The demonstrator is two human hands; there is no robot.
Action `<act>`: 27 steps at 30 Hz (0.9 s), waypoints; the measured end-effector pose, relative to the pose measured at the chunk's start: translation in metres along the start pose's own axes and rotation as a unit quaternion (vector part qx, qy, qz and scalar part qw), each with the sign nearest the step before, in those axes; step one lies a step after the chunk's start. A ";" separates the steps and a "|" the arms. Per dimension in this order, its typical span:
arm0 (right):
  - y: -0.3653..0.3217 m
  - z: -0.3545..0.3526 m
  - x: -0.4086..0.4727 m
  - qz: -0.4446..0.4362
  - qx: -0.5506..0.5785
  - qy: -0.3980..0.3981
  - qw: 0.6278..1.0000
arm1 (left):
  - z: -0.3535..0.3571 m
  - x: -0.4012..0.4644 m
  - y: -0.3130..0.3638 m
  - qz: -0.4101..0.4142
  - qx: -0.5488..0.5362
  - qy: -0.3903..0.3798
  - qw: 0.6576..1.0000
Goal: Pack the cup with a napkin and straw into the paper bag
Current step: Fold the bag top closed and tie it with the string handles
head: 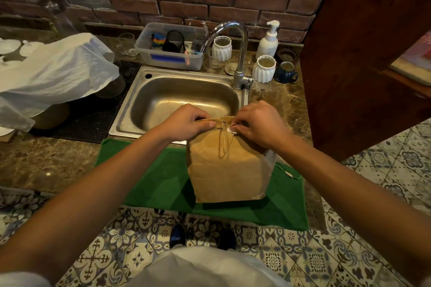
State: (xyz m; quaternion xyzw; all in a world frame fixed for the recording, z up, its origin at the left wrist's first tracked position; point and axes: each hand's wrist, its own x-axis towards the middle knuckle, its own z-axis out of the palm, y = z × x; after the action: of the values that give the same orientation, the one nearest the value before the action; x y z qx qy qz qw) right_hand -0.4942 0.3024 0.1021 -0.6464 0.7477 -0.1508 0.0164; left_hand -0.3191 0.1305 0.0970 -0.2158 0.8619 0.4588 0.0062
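Left hand fingers curled, pinching the folded top edge of the paper bag just above frame centre. Right hand fingertips pinched on a small white tab, likely a sticker or seal, at the fold's right side. Twine handles hang down the front panel. Bag stands upright on the green towel, sink right behind it. Cup, napkin, straw not visible, presumably inside. Looks like the sealing step: hold the fold flat with the left, press the tab across the seam, keep twine clear, don't crush the top.
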 end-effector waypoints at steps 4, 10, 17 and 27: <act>0.000 -0.001 -0.001 -0.035 0.004 0.015 0.999 | -0.002 0.000 0.001 -0.007 0.005 -0.010 1.000; -0.001 -0.008 0.004 -0.068 0.021 -0.003 0.997 | -0.001 0.002 0.007 -0.008 0.006 -0.019 1.000; 0.002 -0.010 0.004 -0.040 0.037 -0.040 0.998 | -0.001 0.002 0.006 0.000 0.003 -0.012 1.000; -0.005 -0.005 0.000 -0.062 -0.009 -0.018 0.998 | 0.001 -0.003 0.002 0.015 -0.041 -0.038 0.998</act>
State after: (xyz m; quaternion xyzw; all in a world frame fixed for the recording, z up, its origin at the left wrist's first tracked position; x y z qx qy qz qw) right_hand -0.4903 0.3030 0.1077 -0.6940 0.7075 -0.1328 0.0146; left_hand -0.3173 0.1333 0.0990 -0.1856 0.8448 0.5012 0.0232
